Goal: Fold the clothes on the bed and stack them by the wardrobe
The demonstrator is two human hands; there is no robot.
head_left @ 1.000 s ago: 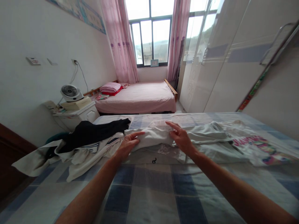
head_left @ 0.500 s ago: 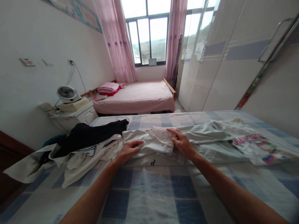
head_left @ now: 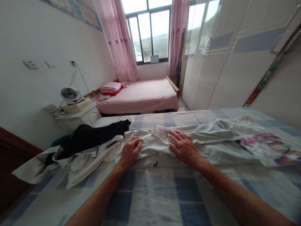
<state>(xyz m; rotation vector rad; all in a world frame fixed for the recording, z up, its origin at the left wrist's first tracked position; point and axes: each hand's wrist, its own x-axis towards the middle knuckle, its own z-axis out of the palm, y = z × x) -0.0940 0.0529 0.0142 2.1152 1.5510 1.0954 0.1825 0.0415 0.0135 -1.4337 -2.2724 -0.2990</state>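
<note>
A pale, light-coloured shirt (head_left: 150, 149) lies folded in front of me on the checked bed sheet, with a patch of white lace (head_left: 161, 133) on top. My left hand (head_left: 131, 151) is at the shirt's left end, its fingers curled and closed on the cloth. Flat across the shirt and the lace's right edge rests my right hand (head_left: 183, 147), fingers stretched out. Pale grey-green cloth (head_left: 211, 138) spreads just right of that hand. Part of a dark printed letter (head_left: 155, 163) shows on the fabric below my hands.
Black clothing (head_left: 91, 135) and a cream garment with dark stripes (head_left: 103, 153) lie to the left. A white shirt with a colourful print (head_left: 263, 141) lies far right. Beyond stand a pink bed (head_left: 143, 97), a small fan (head_left: 71, 95) on a cabinet, and a white wardrobe (head_left: 225, 72).
My right hand has flattened onto the shirt, where it was pinching at the lace edge. My left hand's stretched fingers have curled in. The view has shifted slightly.
</note>
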